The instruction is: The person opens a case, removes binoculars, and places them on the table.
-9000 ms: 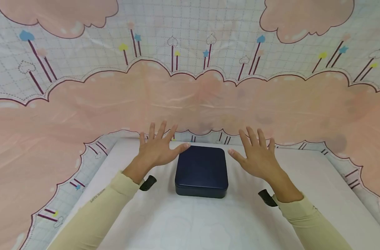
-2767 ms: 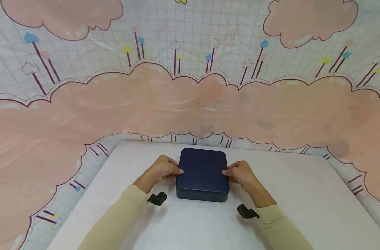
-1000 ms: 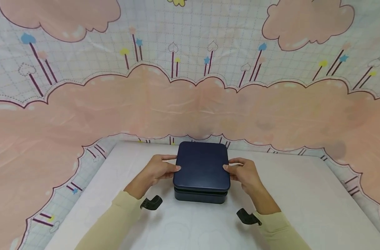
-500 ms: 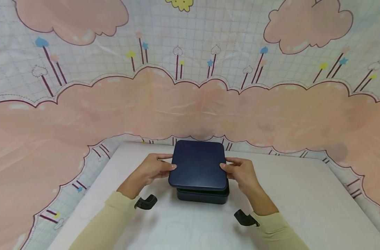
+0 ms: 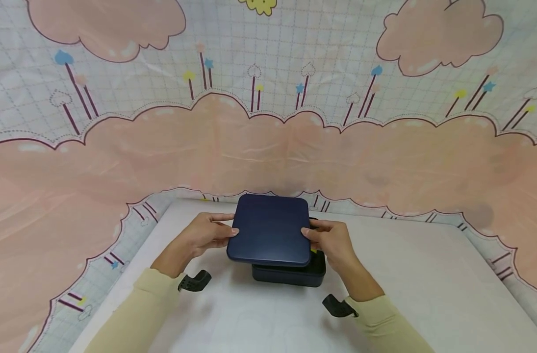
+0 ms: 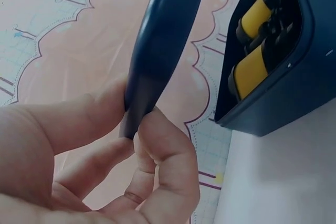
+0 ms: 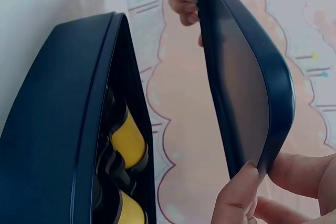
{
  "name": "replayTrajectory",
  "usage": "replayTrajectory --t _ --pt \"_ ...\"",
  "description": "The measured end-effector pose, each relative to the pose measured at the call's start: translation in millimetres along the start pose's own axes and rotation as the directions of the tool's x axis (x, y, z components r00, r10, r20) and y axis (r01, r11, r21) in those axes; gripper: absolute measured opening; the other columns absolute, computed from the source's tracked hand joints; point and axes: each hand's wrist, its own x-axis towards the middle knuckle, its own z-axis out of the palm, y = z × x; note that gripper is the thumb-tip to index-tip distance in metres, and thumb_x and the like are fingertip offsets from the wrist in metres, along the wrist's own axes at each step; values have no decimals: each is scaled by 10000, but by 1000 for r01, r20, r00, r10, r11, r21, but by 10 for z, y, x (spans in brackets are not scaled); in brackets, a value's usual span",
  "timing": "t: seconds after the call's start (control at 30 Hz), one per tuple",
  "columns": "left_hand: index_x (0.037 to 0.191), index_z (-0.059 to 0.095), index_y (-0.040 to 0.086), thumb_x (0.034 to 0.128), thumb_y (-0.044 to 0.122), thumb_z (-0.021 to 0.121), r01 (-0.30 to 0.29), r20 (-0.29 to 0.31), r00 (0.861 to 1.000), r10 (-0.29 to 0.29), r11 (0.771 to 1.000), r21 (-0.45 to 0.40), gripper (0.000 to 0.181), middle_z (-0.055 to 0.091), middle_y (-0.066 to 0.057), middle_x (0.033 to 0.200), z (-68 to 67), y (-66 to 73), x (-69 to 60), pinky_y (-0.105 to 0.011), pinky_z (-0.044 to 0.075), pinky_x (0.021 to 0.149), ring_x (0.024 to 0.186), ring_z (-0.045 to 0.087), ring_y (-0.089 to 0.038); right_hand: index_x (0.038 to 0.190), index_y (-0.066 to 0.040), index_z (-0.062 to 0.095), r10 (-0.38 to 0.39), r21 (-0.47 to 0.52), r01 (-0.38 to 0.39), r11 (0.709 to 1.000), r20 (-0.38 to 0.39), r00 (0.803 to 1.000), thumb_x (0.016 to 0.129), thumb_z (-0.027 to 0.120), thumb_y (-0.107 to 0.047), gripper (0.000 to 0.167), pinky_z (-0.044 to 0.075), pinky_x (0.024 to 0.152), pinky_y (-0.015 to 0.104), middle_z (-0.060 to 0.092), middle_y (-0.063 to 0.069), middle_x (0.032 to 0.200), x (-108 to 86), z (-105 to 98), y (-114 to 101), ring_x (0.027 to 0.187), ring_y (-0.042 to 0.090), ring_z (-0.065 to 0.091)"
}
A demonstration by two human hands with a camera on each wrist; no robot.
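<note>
A dark blue lid (image 5: 270, 228) hangs above and left of its box (image 5: 288, 277), partly covering it in the head view. My left hand (image 5: 202, 234) pinches the lid's left edge between thumb and fingers. On the opposite edge, my right hand (image 5: 336, 240) grips it the same way. Both wrist views look into the box, where yellow-and-black cylindrical objects (image 6: 251, 72) lie; their exact kind is unclear. The lid's hollow underside (image 7: 239, 72) shows in the right wrist view. The box sits on the white table.
The white table (image 5: 427, 284) reaches out on both sides of the box. Behind it hangs a pink and white cloth (image 5: 268, 152) printed with clouds. A black wrist mount (image 5: 196, 281) sticks out below each sleeve cuff.
Both hands have lifted the lid off the box and shifted it left, exposing the box's right side and something yellow inside. The box stays in place.
</note>
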Motion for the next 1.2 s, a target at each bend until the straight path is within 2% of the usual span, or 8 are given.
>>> replayTrajectory --t 0.3,0.53,0.73,0.9,1.2 --pt "1537 500 34 937 86 771 8 -11 1000 -8 1000 10 660 764 -51 1050 -128 -11 -32 -250 586 765 799 677 -133 1348 26 674 -7 7 7 1000 7 1000 922 784 -63 449 600 660 226 728 154 1035 -4 126 -28 711 126 679" --pt "1551 475 27 944 90 764 18 -7 1000 -17 1000 21 675 729 -74 1097 -202 -5 -83 -254 584 780 821 666 -133 1342 56 666 -26 48 24 999 24 999 916 781 -31 450 597 631 224 734 148 1002 -24 219 -47 681 113 674" --pt "1564 446 14 955 87 748 6 1 1000 -6 1000 20 684 730 -32 1026 -301 -27 -116 -245 584 767 796 658 -111 1335 72 664 -37 85 32 996 50 998 917 771 -8 439 602 613 229 735 156 992 -23 310 -64 664 119 689" --pt "1574 419 1 956 100 753 -20 18 1000 20 1000 19 710 728 5 1001 -392 -7 -153 -240 583 772 796 664 -102 1310 42 695 -31 81 27 996 42 999 905 791 -29 422 581 614 211 738 142 998 -1 393 -114 670 108 674" --pt "1568 423 -14 968 66 728 -10 13 1000 10 1000 28 678 733 11 1022 -503 -7 -184 -243 595 773 809 679 -113 1293 53 700 -27 99 21 995 62 998 906 781 -15 402 609 658 228 743 184 1065 -18 502 -126 735 121 702"
